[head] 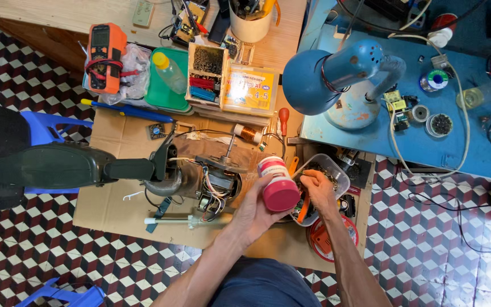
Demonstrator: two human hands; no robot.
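Pink-capped jar (278, 183) sits gripped in my left hand (255, 211), held up over the cardboard sheet (115, 204) on the floor. My right hand (317, 190) is just beside it, fingers curled down into the clear plastic tub (336, 170) of parts; can't tell if they've pinched anything. Past that lies the stripped fan motor (214, 182), then the blue desk lamp (331, 74) farther out.

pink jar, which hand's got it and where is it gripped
The left hand holds the pink jar around its side near the base. The right hand reaches into the clear plastic tub; any hold there is hidden.
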